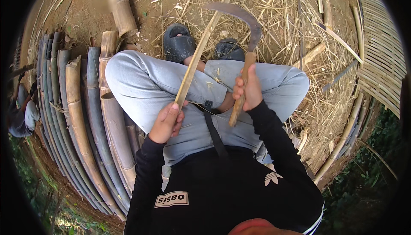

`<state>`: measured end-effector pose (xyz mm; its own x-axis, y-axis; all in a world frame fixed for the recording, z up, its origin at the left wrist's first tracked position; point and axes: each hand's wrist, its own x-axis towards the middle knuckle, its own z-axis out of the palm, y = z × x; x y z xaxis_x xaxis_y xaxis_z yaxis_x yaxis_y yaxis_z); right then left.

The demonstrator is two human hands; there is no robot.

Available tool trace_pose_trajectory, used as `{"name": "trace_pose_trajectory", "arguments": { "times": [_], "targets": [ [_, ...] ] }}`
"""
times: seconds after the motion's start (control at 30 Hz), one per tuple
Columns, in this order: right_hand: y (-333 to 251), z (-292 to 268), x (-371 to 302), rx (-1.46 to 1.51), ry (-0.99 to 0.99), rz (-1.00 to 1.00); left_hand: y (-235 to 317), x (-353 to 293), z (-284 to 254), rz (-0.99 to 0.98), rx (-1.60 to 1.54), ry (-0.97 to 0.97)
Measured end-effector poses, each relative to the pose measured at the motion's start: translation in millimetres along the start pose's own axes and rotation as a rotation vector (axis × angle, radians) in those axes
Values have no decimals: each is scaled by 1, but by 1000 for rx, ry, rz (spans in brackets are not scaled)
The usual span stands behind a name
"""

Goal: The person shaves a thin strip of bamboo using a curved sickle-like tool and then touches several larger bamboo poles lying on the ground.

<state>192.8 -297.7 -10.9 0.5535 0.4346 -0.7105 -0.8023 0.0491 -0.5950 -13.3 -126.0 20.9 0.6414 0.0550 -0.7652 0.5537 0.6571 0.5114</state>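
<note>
My left hand (169, 121) is closed on the near end of a long bamboo strip (196, 58), thumb lying along its top. The strip slants up and away to the right, past the far edge of the picture. In my right hand (249, 88) is the wooden handle of a sickle (247, 20), its dark curved blade pointing up and bending left. The blade's tip end meets or overlaps the strip near the top; whether they touch I cannot tell. Both hands are above my crossed legs in light jeans (141, 78).
Bamboo poles (77, 110) lie side by side at the left, with a thick bamboo piece (121, 10) beyond. Straw-like shavings (274, 16) litter the ground near my black slides (179, 46). A woven bamboo panel (379, 46) stands at the right. Another person (26, 110) is at far left.
</note>
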Motion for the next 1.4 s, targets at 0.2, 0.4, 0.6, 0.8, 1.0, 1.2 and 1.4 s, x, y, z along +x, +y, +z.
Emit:
{"name": "trace_pose_trajectory", "arguments": {
  "times": [0.2,0.4,0.6,0.8,1.0,1.2,1.4],
  "targets": [
    [15,-3,-5,54,-8,131,-2,2,-3,82,58,-24],
    [24,-15,-1,17,111,288,-1,1,-3,38,77,-13],
    [29,-18,-4,40,17,267,3,5,-4,23,75,-33],
    [34,-15,-16,20,11,420,1,4,-5,33,49,-43],
    [33,-19,-18,55,-19,280,2,5,-7,33,-22,-46],
    [27,-9,-33,45,120,221,2,7,-4,44,64,-22],
    [24,16,-43,-2,51,239,-4,7,1,137,68,-1]
  ]
}}
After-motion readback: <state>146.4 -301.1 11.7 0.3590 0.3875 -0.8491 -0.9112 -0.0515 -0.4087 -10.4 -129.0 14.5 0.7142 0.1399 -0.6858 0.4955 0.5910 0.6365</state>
